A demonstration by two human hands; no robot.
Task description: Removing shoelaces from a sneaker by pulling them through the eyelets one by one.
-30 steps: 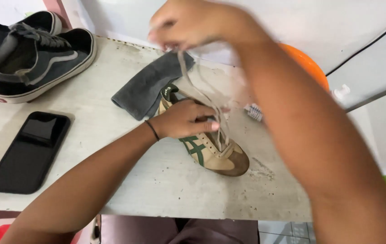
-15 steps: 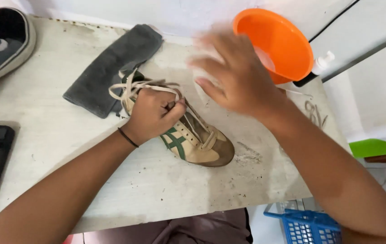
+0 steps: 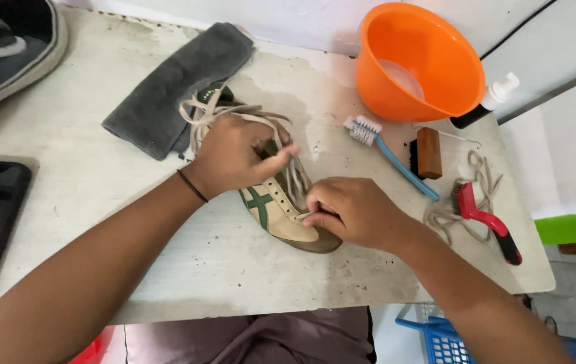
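Sneaker (image 3: pixel 276 205) now has right hand (image 3: pixel 352 210) lowered onto its laces (image 3: pixel 293 176)

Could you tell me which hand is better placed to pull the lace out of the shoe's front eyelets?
Right hand: its fingertips already pinch the lace at the toe, while the left hand steadies the shoe.

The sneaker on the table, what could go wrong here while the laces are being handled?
The loose lace under the left hand might tangle. The sneaker sits near the table edge, so a hard tug by the right hand could drag it off.
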